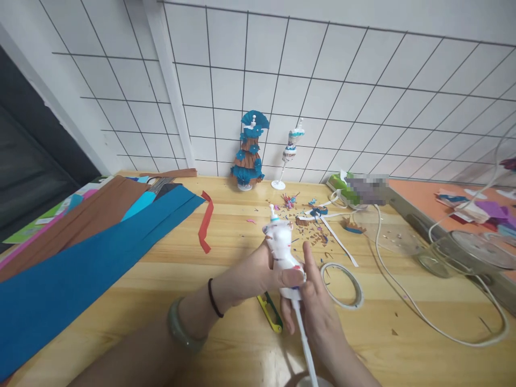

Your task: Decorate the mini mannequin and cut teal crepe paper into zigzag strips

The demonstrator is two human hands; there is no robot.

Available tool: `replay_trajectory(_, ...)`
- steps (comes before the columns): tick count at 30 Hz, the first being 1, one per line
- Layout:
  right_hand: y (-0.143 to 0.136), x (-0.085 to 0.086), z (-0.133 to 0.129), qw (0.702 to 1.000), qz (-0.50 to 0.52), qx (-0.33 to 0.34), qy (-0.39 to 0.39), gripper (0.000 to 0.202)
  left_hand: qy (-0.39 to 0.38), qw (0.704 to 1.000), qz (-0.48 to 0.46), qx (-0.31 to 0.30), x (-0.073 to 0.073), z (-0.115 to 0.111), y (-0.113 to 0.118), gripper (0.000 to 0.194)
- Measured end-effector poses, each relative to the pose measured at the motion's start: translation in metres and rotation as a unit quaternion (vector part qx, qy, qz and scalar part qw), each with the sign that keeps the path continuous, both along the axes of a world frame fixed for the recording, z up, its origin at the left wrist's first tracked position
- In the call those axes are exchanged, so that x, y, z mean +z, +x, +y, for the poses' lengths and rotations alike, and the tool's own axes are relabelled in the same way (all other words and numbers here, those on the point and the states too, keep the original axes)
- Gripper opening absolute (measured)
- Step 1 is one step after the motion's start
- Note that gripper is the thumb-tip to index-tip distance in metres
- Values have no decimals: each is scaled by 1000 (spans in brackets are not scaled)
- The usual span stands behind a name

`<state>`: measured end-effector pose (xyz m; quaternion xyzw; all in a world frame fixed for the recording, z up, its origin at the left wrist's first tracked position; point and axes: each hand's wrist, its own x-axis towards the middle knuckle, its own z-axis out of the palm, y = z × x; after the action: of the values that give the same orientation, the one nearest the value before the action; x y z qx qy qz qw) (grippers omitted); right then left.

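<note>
My left hand (278, 277) is closed around the waist and hip of a small white dress form (281, 239), its thumb lying across the front. The form tilts on a thin white pole (305, 341) that runs down to a round base at the bottom edge, partly cut off. Red bits and a turquoise neck band show on the torso. My right hand (318, 301) grips the form's lower end from the right, forefinger pointing up; some of its fingers are hidden. Under the hands lies a yellow and dark-green tool (271, 313), partly covered.
Crepe paper sheets (100, 242) spread along the left. A dressed form (250, 153) and a second dress form (289, 148) stand by the tiled wall. Paper scraps (316, 231), a tape roll (360, 294), a red strip (205, 226) and a white cable (393, 277) lie about.
</note>
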<state>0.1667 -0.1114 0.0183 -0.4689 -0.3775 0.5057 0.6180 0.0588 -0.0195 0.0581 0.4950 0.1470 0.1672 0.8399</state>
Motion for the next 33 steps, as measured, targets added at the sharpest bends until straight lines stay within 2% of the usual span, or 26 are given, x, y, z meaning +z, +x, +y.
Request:
replay_trajectory(2,-3,-5,-1,997,-71,-10,32,91,-2,1000,17,2,0,-2,1,73)
replay_trajectory(5,-1,-8,-3,976,-198,-19,92,97,3,997,39,67,-1,-1,1,44)
replay_trajectory(7,1,-4,-6,955,-280,-2,98,95,-25,997,30,61,-3,2,1,36)
replay_trajectory(9,3,4,-12,933,-349,12,81,90,-56,998,-3,26,-4,5,-1,33)
replay_trajectory(11,4,14,-18,912,-407,-4,59,84,-66,997,-43,-2,-6,8,-3,31)
replay_trajectory(14,10,29,-23,883,-466,-49,18,68,-56,995,-82,0,-7,13,-7,29)
replay_trajectory(16,17,37,-20,876,-478,-64,20,54,-53,993,-107,4,-7,16,-10,31)
replay_trajectory(20,32,48,-6,856,-496,-122,83,35,-55,989,-134,-34,-7,18,-13,32)
replay_trajectory(22,37,52,1,832,-521,-140,129,28,-56,989,-130,-47,-7,17,-13,31)
replay_trajectory(24,39,53,5,802,-554,-144,170,24,-56,989,-130,-50,-7,16,-13,38)
replay_trajectory(28,40,53,9,748,-619,-126,202,18,-46,988,-134,-61,-8,16,-13,48)
replay_trajectory(30,41,53,12,752,-619,-113,200,13,-48,988,-135,-65,-8,17,-13,50)
replay_trajectory(33,43,55,20,799,-571,-104,160,9,-60,986,-139,-73,-10,18,-13,54)
